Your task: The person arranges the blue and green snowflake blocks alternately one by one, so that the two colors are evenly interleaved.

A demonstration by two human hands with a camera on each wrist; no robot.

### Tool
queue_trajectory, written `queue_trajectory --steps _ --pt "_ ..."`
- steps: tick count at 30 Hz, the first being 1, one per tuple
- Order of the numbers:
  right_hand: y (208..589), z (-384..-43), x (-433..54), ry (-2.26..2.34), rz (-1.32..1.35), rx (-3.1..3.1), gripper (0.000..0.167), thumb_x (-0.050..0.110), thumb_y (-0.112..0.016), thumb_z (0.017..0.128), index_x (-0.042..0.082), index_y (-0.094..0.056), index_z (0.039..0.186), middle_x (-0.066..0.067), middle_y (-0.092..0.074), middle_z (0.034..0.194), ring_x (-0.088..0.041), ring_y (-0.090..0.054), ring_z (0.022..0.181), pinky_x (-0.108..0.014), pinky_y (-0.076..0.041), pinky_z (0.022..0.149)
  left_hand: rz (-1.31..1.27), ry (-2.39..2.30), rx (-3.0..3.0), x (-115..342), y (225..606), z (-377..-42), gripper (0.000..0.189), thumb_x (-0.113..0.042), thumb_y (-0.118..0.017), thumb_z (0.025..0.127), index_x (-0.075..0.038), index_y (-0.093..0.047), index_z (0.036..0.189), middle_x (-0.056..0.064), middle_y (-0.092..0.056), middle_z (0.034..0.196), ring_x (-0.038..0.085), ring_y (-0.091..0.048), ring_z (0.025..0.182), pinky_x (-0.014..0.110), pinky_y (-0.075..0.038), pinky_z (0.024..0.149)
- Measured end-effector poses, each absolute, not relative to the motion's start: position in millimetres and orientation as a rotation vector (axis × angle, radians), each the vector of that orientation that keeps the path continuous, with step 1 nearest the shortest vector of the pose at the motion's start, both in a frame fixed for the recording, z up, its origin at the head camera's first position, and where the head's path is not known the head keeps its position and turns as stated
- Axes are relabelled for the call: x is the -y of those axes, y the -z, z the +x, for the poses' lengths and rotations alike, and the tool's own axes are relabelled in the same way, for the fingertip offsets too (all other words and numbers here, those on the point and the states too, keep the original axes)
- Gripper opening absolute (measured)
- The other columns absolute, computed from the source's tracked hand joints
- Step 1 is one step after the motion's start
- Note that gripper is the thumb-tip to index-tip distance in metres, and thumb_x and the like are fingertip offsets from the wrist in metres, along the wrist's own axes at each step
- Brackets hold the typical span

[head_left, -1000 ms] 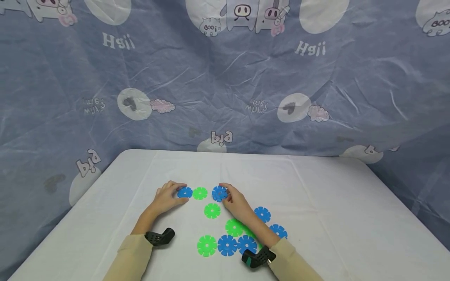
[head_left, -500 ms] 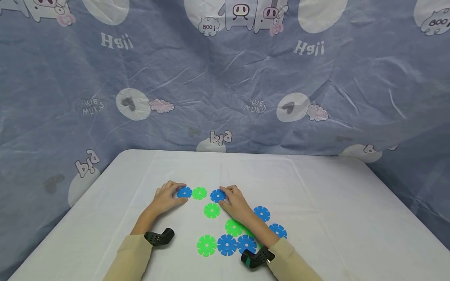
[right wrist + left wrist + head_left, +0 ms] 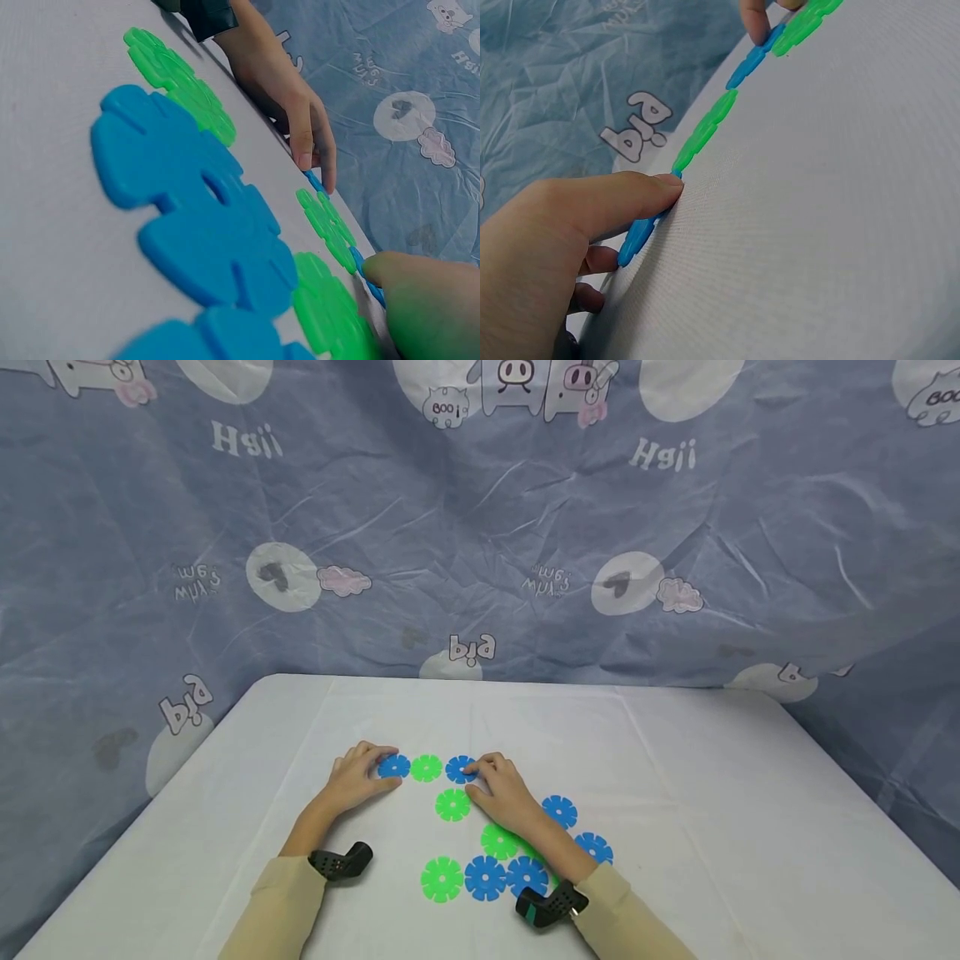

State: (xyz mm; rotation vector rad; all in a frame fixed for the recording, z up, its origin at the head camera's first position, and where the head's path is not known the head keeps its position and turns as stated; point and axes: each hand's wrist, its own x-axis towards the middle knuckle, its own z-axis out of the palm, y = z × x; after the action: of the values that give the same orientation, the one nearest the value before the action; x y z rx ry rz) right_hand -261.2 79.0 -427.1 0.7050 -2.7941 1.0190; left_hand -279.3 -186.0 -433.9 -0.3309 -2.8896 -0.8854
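Observation:
Flat plastic snowflake discs with notched edges lie on the white table. My left hand (image 3: 358, 777) holds the leftmost blue disc (image 3: 394, 767) at its edges, thumb on the near side; the thumb presses its rim in the left wrist view. A green disc (image 3: 427, 768) lies beside it. To its right is another blue disc (image 3: 458, 769), held by my right hand (image 3: 504, 792), an index finger over its right part and the thumb at the near side. In the left wrist view a small gap separates this blue disc (image 3: 746, 69) from the green one (image 3: 705, 129).
A green disc (image 3: 453, 805) lies just below the row. Nearer are another green disc (image 3: 441, 880) and blue discs (image 3: 486, 878), some overlapped by my right forearm. More blue discs (image 3: 559, 812) lie right of it. A patterned blue cloth (image 3: 480, 527) hangs behind the table (image 3: 675, 760).
The right hand has brought its blue disc down and left, close to the green disc in the row, and its index finger now lies over the disc. The left hand has stayed in place.

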Motion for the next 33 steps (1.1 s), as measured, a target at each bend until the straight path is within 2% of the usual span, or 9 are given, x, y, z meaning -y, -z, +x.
queue_trajectory --steps 12,21,25,29,33 --pt "424.8 -260.2 -80.2 -1.003 0.728 2.808 0.032 0.025 -0.052 0.090 0.015 -0.058 0.120 -0.011 -0.048 0.125 -0.030 -0.043 0.113 -0.049 -0.034 0.094 -0.327 0.890 2.881 184.9 432.1 -280.3 0.050 -0.040 -0.067 0.076 -0.016 -0.057 0.118 0.005 -0.052 0.105 0.022 -0.045 0.098 0.035 -0.026 0.076" --pt "423.3 -259.7 -80.3 -1.016 0.721 2.821 0.033 0.026 -0.052 0.090 0.016 -0.057 0.121 -0.010 -0.047 0.124 -0.027 -0.043 0.111 -0.047 -0.036 0.092 -0.349 0.897 2.866 185.3 432.6 -278.8 0.051 -0.042 -0.067 0.076 -0.016 -0.056 0.119 0.006 -0.052 0.106 0.023 -0.045 0.098 0.034 -0.024 0.075" --pt "424.7 -261.4 -80.1 -1.055 0.731 2.778 0.031 0.027 -0.055 0.088 0.017 -0.058 0.117 -0.006 -0.050 0.114 -0.021 -0.045 0.105 -0.042 -0.038 0.088 -0.353 0.892 2.859 185.7 434.1 -278.9 0.050 -0.042 -0.067 0.077 -0.016 -0.057 0.118 0.006 -0.052 0.106 0.023 -0.045 0.098 0.033 -0.024 0.073" --pt "423.4 -260.3 -79.9 -1.002 0.820 2.789 0.029 0.032 -0.058 0.086 0.020 -0.060 0.112 0.002 -0.050 0.098 -0.011 -0.046 0.089 -0.029 -0.039 0.077 -0.349 0.898 2.858 185.6 435.4 -279.4 0.050 -0.041 -0.067 0.076 -0.016 -0.057 0.118 0.006 -0.051 0.108 0.023 -0.045 0.100 0.034 -0.024 0.074" --pt "420.7 -256.6 -79.6 -0.883 0.939 2.842 0.033 0.038 -0.059 0.084 0.023 -0.060 0.113 0.006 -0.047 0.089 -0.007 -0.043 0.078 -0.021 -0.036 0.065 -0.351 0.898 2.860 185.6 435.0 -278.9 0.050 -0.041 -0.067 0.076 -0.016 -0.057 0.118 0.006 -0.051 0.108 0.023 -0.045 0.100 0.035 -0.025 0.075"
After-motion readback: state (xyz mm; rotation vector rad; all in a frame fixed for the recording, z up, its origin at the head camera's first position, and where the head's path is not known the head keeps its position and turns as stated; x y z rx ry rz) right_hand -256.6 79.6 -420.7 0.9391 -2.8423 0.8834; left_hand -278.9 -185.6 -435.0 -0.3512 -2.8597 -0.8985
